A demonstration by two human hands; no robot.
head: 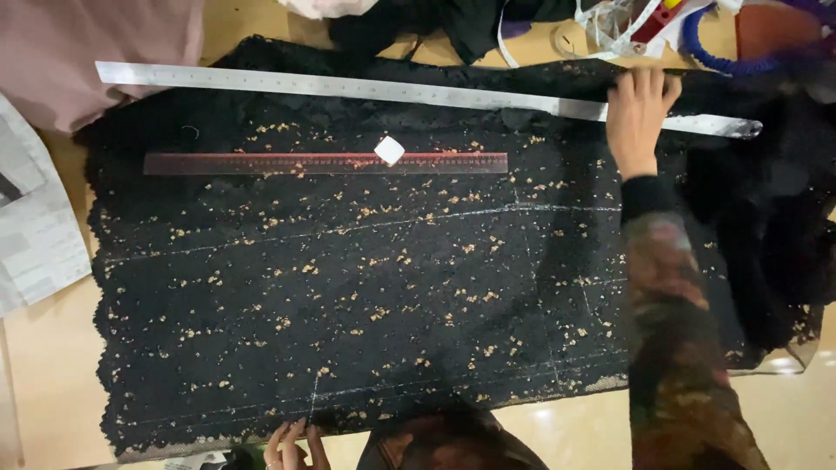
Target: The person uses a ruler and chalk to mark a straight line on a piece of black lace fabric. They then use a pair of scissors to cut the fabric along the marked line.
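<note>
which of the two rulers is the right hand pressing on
The long silver metal ruler at the fabric's far edge, under the right hand; the shorter red ruler lies untouched.

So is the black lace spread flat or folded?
Spread flat: the lace lies open across the table, chalk lines visible, right hand pressing its far edge.

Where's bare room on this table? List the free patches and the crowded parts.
Free: the black lace below the red ruler, and bare table at the lower left, under the papers. Crowded: the top edge, with the steel ruler, right hand, pink cloth and coiled cord.
</note>
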